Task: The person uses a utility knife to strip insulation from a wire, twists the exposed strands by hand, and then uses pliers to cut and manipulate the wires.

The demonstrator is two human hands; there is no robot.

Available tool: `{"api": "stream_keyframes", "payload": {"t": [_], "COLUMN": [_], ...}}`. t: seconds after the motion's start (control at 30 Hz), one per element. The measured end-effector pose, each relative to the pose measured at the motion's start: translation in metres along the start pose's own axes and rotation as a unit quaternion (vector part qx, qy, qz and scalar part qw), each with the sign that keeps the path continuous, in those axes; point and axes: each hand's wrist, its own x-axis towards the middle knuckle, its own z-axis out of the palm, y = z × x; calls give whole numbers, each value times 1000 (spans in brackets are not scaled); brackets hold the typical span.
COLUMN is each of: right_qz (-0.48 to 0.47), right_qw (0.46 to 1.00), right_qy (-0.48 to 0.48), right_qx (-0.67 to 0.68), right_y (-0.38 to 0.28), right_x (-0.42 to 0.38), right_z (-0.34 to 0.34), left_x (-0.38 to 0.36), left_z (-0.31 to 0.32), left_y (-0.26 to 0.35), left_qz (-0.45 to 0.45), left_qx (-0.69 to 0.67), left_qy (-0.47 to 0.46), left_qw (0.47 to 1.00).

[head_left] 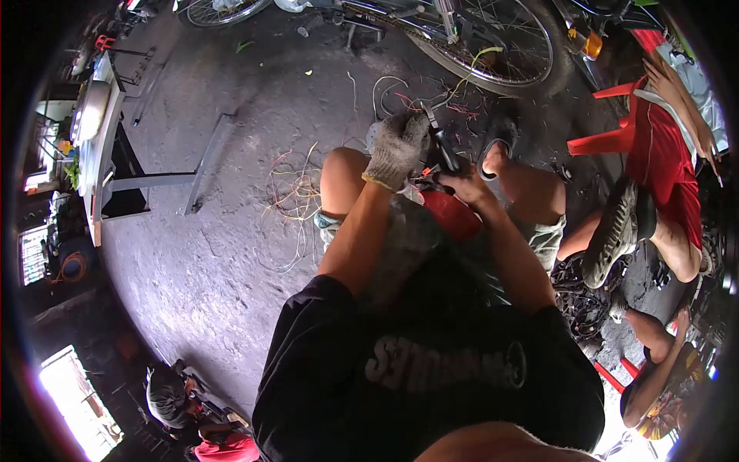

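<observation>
Hands close together, gloved left hand [399, 146] curled, its hold unclear, right hand [471, 187] gripping dark-handled tool [444, 148], wires [296, 189] nearby

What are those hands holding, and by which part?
The right hand holds a tool by its dark handle end. The gloved left hand is curled shut near its other end; what it grips is unclear.

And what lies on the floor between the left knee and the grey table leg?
Head view: tangled thin wires, nearer the knee, then bare floor.
</observation>
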Motion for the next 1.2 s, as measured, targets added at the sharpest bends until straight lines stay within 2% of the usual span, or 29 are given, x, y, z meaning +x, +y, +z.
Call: {"api": "stream_keyframes", "payload": {"t": [0.03,0.07,0.1,0.13,0.17,0.2,0.27,0.3,0.33,0.4,0.43,0.47,0.53,0.57,0.6,0.63,0.67,0.7,0.73,0.77,0.8,0.83,0.87,0.93,1.0,1.03,1.1,1.17,1.2], "right_qz": [140,141,112,84,123,125,194,134,137,26,71,72,30,29,60,94,94,105,116,166,166,164,160,173,124,54,67,97,97], "right_qw": [984,984,985,983,982,982,980,991,991,998,992,992,935,936,913,888,889,933,963,978,978,986,981,983,954,924,916,891,890], "right_qy": [-51,-49,-39,-29,-1,2,-12,1,3,50,57,57,152,153,186,216,216,133,46,67,66,-13,-92,-61,8,111,148,190,193], "right_qx": [92,94,128,161,144,144,-28,-14,-13,5,-92,-92,-318,-317,-357,-394,-393,-319,-240,-108,-106,-24,57,-7,-274,-361,-366,-401,-401], "right_y": [-4,-6,-7,-16,-26,-18,4,-16,-12,-10,-18,-19,-19,-21,-24,-27,-30,-35,-50,-66,-62,-57,-54,-61,-65,-53,-51,-56,-46], "right_x": [0,-1,-2,-2,-4,-2,5,1,0,1,2,3,7,11,15,15,13,11,9,-8,-10,-14,-17,-19,-17,-17,-9,-10,-8], "right_z": [-4,-3,1,6,6,7,6,9,8,9,7,8,9,7,4,4,1,-5,-7,-2,-4,-8,-11,-5,-5,1,0,-4,-7], "left_x": [0,0,-2,-6,-8,-9,-10,-11,-11,-10,-9,-7,0,5,6,5,4,5,5,2,-1,6,13,20,16,14,14,12,6], "left_z": [2,4,0,-7,-10,-5,10,8,6,3,0,-1,1,12,12,10,8,8,5,1,0,2,0,-6,-6,-5,2,14,16], "left_y": [-6,-11,-4,11,20,14,-6,0,5,13,18,16,-1,-32,-24,-11,-2,-6,7,19,28,16,14,6,1,4,6,2,13], "left_qz": [-8,-16,-16,-30,-42,-43,98,70,69,149,26,25,27,45,45,127,203,180,179,74,-33,65,63,91,68,62,58,37,41], "left_qx": [-68,-135,-134,-117,-100,-101,-56,-66,-67,-40,-55,-55,34,8,9,216,412,338,340,229,112,159,160,384,336,340,345,331,331], "left_qy": [-3,-6,-10,-60,-110,-113,-69,-92,-94,-57,-76,-77,-66,-87,-86,-80,-71,-42,-40,-6,27,90,91,95,123,104,86,-62,-63], "left_qw": [998,991,991,991,988,987,991,991,991,986,995,995,997,995,995,965,886,923,922,971,993,981,981,914,931,932,933,941,941]}}
